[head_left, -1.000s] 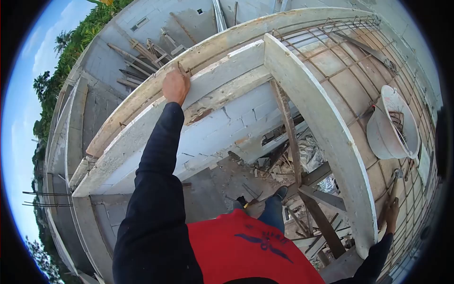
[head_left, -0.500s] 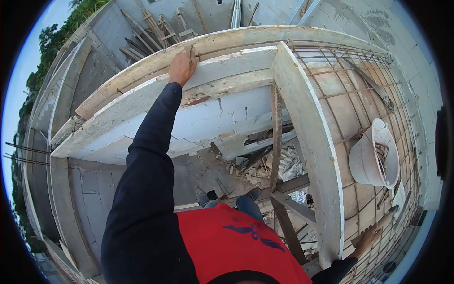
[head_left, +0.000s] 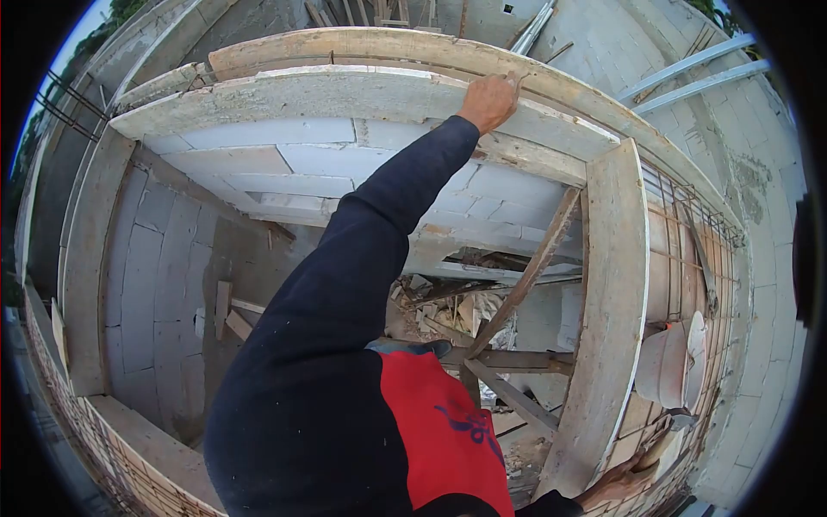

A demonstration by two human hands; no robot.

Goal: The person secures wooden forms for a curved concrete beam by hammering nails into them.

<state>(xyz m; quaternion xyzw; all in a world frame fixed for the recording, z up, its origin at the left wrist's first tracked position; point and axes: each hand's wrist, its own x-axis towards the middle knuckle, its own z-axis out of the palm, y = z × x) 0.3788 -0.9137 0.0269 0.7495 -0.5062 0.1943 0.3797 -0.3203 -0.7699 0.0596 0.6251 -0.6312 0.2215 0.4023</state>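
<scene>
My left hand [head_left: 489, 103] is closed over the top edge of a cement-stained formwork board [head_left: 345, 93], with a second, outer board [head_left: 388, 43] running just behind it. Low on the right, my right hand [head_left: 613, 484] reaches over the reinforcing mesh [head_left: 719, 345]. Its fingers appear closed around the pale handle of a wooden-handled tool [head_left: 662, 450]; a small dark metal head shows at the far end. Close above that hand, a whitish bucket [head_left: 665, 370] rests tilted on the mesh. A long metal tool [head_left: 702, 258] lies farther back.
A wide upright board [head_left: 603, 319] stands between me and the mesh. Below the frame opening are crossed wooden braces [head_left: 525, 276] and broken rubble [head_left: 448, 310]. Rebar ends [head_left: 73, 108] stick out at the far left. Metal channels [head_left: 689, 69] lean at the upper right.
The view has swung and shifted, so the boards sit differently. My left hand appears farther right along the board, nearer the corner. My right hand is lower in view, by the pale handle.
</scene>
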